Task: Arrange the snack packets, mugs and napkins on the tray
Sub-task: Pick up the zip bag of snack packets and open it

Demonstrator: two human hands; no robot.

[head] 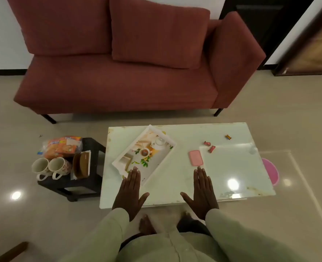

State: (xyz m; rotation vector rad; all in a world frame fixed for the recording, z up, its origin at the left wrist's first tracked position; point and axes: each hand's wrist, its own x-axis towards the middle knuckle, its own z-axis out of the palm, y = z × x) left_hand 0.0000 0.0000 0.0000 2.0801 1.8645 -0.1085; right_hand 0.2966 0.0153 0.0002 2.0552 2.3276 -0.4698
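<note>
Pale sleeves and hands: both arms reach forward over the near edge of the white glass-topped coffee table (pixel 175 188); the left hand (pixel 130 193) and right hand (pixel 203 192) are flat, fingers straight and together, thumbs splayed, grasping nothing.
Tray: the white rectangular tray printed with a tea set and leaves (pixel 144 154) lies empty on the left half of the table, its long axis diagonal, near-left to far-right.
Nearer hand: the left fingertips overlap the tray's near corner; whether they touch it cannot be told. The right hand is well apart from it.
Things to load: all left of the tray, on the low black side table (pixel 92 148) just beside the coffee table.
Looks: orange snack packets (pixel 62 147) piled at the back; two cream mugs, handles facing forward (pixel 50 167), upright at the front; brown-and-white napkin stack (pixel 81 164) between mugs and tray.
Judgement: the left hand should reach leftward.
</note>
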